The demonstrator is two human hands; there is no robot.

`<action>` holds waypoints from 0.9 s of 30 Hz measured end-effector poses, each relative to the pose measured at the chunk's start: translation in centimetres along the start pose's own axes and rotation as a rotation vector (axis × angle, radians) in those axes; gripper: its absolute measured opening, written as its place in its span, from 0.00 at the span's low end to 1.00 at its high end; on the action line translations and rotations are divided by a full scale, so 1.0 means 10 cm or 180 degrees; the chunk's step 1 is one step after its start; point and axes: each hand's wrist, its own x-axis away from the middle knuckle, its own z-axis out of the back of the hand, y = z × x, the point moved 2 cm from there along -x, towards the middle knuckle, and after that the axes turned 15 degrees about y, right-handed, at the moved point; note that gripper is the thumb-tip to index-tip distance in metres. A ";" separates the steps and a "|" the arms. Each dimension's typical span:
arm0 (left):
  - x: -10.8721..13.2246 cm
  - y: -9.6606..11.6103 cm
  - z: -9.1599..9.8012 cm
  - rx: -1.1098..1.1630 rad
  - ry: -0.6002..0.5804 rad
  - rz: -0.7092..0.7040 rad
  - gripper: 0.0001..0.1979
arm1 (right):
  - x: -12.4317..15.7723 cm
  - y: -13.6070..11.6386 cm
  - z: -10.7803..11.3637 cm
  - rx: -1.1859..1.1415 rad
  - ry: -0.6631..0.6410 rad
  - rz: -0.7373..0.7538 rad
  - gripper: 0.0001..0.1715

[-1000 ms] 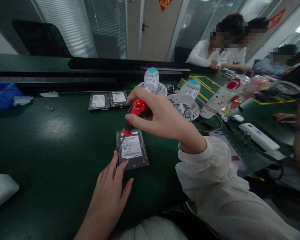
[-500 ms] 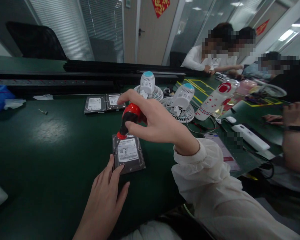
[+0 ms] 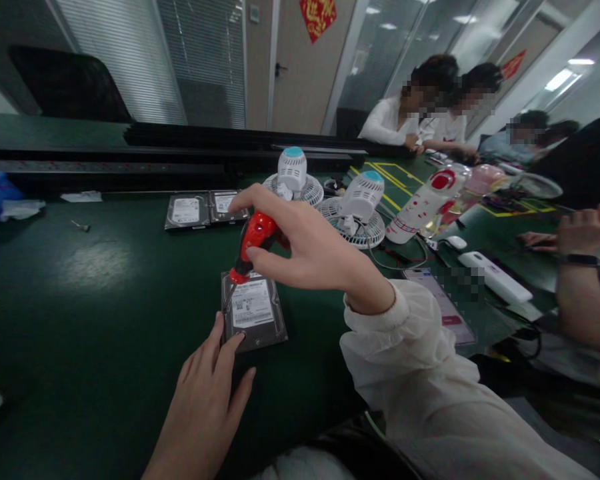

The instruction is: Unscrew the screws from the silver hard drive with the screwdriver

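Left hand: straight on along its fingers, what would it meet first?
The near drive: the index fingertip of the left hand looks to be on its near-left corner, though contact is unclear.

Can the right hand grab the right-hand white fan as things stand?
Probably not without freeing itself first: the right hand holds a red-and-black screwdriver over the hard drive. The fan lies just beyond that hand and looks within reach.

Screwdriver: red and black handle, thin shaft; it is tilted, left of the frame's centre, shaft pointing down.
Hard drive: dark, with white printed label; it lies flat, just below the screwdriver's handle.
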 end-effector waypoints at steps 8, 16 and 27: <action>0.00 0.00 -0.01 0.0001 -0.0045 0.0047 0.20 | 0.01 -0.03 -0.02 -0.0009 0.0037 -0.0175 0.22; 0.00 -0.01 0.00 -0.0088 -0.0056 -0.0004 0.20 | 0.00 0.00 -0.03 -0.0080 0.0030 -0.0097 0.19; -0.04 0.01 0.03 -0.0107 0.0008 -0.0102 0.20 | 0.01 0.02 -0.03 -0.0053 0.0078 0.0007 0.15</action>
